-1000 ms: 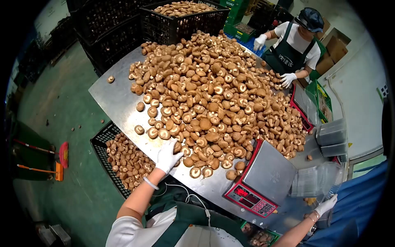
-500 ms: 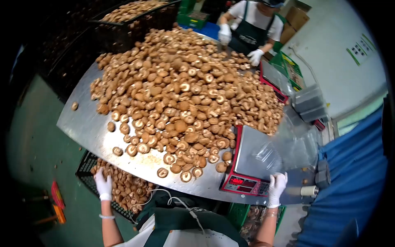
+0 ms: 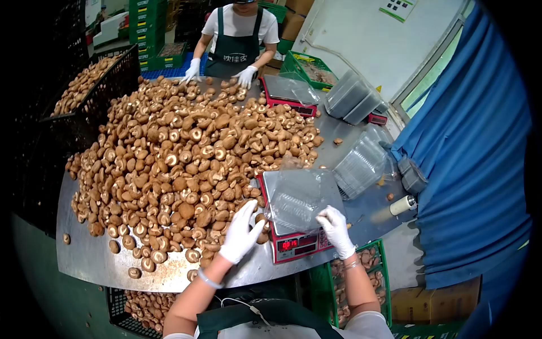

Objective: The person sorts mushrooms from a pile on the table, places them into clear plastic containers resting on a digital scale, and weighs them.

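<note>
Right fingers (image 3: 323,216) at the clear tray (image 3: 299,198), left fingers (image 3: 247,210) beside mushrooms (image 3: 186,211).

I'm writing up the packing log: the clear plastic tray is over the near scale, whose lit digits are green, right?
Not quite: the lit digits are red, as the head view shows. The clear plastic tray is over the near scale.

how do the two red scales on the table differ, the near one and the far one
The near scale shows lit red digits; none can be made out on the far scale.
The near scale has a clear tray over its top, while the far scale carries thin clear plastic.
The near scale looks larger in view than the far scale.
Both have red bodies and stand beside the mushroom pile.
</note>
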A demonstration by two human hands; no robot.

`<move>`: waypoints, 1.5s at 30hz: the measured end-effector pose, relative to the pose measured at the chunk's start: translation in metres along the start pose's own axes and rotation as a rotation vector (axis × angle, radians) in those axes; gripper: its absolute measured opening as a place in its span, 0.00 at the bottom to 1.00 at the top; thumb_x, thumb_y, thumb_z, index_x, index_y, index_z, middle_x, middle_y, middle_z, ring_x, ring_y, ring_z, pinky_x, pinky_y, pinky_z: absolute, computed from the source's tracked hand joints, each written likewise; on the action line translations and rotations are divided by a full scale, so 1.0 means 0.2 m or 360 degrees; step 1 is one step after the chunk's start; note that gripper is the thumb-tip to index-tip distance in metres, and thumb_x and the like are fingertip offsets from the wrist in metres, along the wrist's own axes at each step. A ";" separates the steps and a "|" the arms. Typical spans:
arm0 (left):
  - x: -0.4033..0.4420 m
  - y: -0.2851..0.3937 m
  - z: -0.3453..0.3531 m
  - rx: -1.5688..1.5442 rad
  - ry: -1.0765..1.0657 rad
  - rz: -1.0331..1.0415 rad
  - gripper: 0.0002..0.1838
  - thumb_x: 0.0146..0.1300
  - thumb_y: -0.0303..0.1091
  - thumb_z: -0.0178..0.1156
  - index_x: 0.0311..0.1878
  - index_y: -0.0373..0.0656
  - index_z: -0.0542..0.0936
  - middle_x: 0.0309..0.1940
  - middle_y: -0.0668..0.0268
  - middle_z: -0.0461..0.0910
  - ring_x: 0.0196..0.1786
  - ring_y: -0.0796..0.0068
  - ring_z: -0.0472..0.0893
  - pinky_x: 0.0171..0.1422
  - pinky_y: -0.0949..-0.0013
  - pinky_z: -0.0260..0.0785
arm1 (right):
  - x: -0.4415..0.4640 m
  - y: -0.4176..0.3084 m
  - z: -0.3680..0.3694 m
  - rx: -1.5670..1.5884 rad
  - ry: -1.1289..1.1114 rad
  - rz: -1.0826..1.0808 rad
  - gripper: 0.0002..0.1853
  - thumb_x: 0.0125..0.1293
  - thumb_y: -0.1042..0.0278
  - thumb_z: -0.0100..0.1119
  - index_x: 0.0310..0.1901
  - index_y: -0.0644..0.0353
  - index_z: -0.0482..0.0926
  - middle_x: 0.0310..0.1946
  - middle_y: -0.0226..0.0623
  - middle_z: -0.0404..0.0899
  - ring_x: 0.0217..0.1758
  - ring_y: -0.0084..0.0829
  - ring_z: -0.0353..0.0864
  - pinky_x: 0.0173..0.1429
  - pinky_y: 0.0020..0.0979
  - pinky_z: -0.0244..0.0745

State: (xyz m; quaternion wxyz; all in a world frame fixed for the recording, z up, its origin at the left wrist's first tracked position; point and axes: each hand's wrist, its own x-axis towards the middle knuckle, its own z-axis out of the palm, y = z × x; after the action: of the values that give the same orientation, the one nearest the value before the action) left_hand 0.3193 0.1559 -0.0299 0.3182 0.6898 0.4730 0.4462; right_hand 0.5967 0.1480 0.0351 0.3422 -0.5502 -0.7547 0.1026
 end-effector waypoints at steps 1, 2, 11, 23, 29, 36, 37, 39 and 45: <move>0.06 -0.01 0.08 -0.0095 -0.0008 -0.0052 0.31 0.60 0.37 0.59 0.65 0.38 0.65 0.61 0.45 0.69 0.64 0.49 0.68 0.69 0.60 0.59 | 0.00 0.02 0.01 -0.0019 -0.0044 -0.0125 0.06 0.56 0.71 0.62 0.28 0.62 0.75 0.25 0.40 0.75 0.32 0.42 0.76 0.42 0.35 0.71; 0.11 -0.01 0.15 -0.0112 -0.0049 -0.0149 0.33 0.60 0.38 0.58 0.67 0.37 0.62 0.60 0.45 0.69 0.63 0.49 0.69 0.67 0.61 0.61 | 0.00 0.02 0.01 -0.0021 -0.0077 -0.0157 0.05 0.57 0.72 0.61 0.28 0.62 0.75 0.25 0.40 0.75 0.32 0.39 0.76 0.43 0.34 0.71; 0.24 -0.10 0.33 -0.0203 -0.0052 -0.0397 0.27 0.57 0.22 0.46 0.63 0.43 0.71 0.44 0.47 0.81 0.49 0.52 0.81 0.55 0.61 0.71 | 0.31 0.26 -1.00 0.1120 0.1167 0.0293 0.15 0.73 0.58 0.45 0.30 0.55 0.71 0.28 0.28 0.72 0.36 0.23 0.73 0.49 0.30 0.70; 0.20 0.14 0.43 -0.0083 0.0070 -0.0660 0.27 0.65 0.34 0.55 0.66 0.37 0.66 0.51 0.49 0.79 0.54 0.59 0.79 0.59 0.65 0.69 | 0.70 0.85 -1.16 -0.0902 0.1213 -0.0263 0.07 0.67 0.72 0.54 0.31 0.62 0.72 0.26 0.43 0.71 0.28 0.45 0.73 0.33 0.39 0.67; 0.07 0.15 0.33 -0.0252 0.0333 -0.0659 0.25 0.66 0.30 0.54 0.66 0.36 0.66 0.61 0.52 0.71 0.62 0.63 0.73 0.67 0.65 0.63 | 0.81 0.94 -1.36 -0.1396 0.1112 -0.0467 0.06 0.62 0.69 0.58 0.30 0.58 0.73 0.25 0.38 0.71 0.27 0.42 0.73 0.33 0.39 0.67; -0.28 0.21 0.09 -0.0282 0.0766 -0.0991 0.21 0.72 0.34 0.47 0.65 0.36 0.67 0.61 0.59 0.70 0.64 0.67 0.70 0.67 0.68 0.61 | 0.53 1.14 -0.87 -0.1174 0.0004 -0.0565 0.08 0.58 0.65 0.61 0.29 0.56 0.72 0.26 0.37 0.71 0.28 0.40 0.74 0.34 0.39 0.70; -0.37 0.13 0.05 -0.0219 0.0796 -0.0945 0.21 0.72 0.32 0.47 0.64 0.35 0.67 0.61 0.58 0.70 0.64 0.66 0.70 0.69 0.67 0.59 | 0.51 1.15 -0.83 -0.1016 -0.0035 -0.0505 0.09 0.59 0.64 0.61 0.29 0.56 0.71 0.27 0.38 0.71 0.28 0.41 0.75 0.34 0.40 0.70; -0.46 0.11 0.01 -0.0088 0.0867 -0.0920 0.19 0.72 0.33 0.47 0.62 0.34 0.70 0.59 0.59 0.72 0.61 0.69 0.71 0.67 0.68 0.60 | 0.50 1.15 -0.80 -0.0907 -0.0237 -0.0394 0.10 0.60 0.61 0.60 0.37 0.57 0.73 0.31 0.41 0.74 0.33 0.45 0.77 0.37 0.41 0.73; -0.58 0.07 -0.03 -0.0107 0.0882 -0.1025 0.22 0.72 0.44 0.48 0.63 0.42 0.71 0.59 0.64 0.73 0.61 0.72 0.72 0.58 0.71 0.65 | 0.53 1.09 -0.67 -0.0923 -0.0444 -0.0044 0.21 0.54 0.57 0.66 0.46 0.57 0.72 0.40 0.45 0.79 0.40 0.49 0.79 0.41 0.44 0.74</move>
State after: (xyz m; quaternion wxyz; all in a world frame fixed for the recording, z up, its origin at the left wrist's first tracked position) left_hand 0.3004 0.0424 -0.0516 0.3245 0.3500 0.7172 0.5078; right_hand 0.8300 0.2946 0.0614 0.0658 -0.5951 -0.7995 -0.0469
